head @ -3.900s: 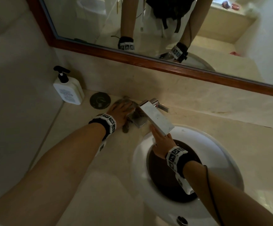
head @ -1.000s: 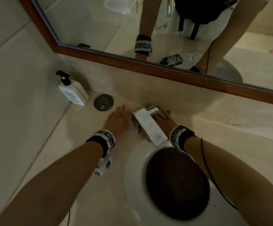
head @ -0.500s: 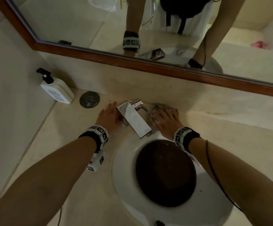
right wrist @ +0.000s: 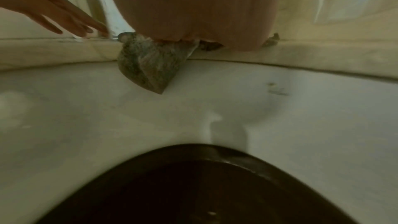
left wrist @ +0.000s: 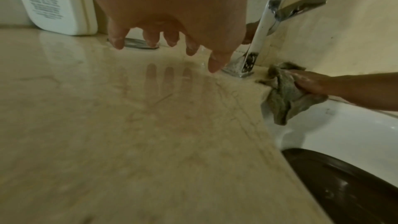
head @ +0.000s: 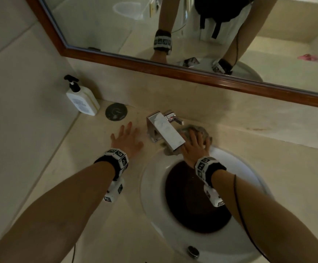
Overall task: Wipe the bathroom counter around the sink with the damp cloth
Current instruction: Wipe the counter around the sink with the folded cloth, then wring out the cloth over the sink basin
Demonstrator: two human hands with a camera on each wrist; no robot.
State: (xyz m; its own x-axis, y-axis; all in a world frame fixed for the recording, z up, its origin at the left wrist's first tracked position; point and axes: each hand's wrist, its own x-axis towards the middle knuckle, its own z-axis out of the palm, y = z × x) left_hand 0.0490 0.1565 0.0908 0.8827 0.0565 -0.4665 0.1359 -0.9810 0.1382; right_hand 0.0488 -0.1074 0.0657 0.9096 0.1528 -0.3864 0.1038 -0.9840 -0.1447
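Mirror (head: 105, 21), brown frame, spans the wall above the backsplash.

Surface (head: 90, 186): beige stone, veined, glossy; a faint reflection of fingers shows in the left wrist view.

Sink (head: 154, 186): white round rim set into the surface, dark bowl inside, overflow hole at near rim.

Tap (head: 165, 132): chrome, square spout, stands at the back edge of the sink.

Bottle (head: 82, 99): white pump bottle, upright in the back left corner, against the wall. Round dark disc (head: 116, 111) just right of it on the surface.

Left hand (head: 127, 141): fingers straight and spread, holds nothing. Left of the tap; in the left wrist view the fingertips hang just above the surface, thumb near the tap base. Contact with the surface: cannot tell.

Right hand (head: 194, 147): palm down, fingers spread flat over the cloth, pressing it onto the surface. Right of the tap, at the sink's back rim.

Cloth (head: 201, 130): grey-green, crumpled, under the right hand on the surface strip between tap base and backsplash. One corner droops over the edge onto the white sink rim.
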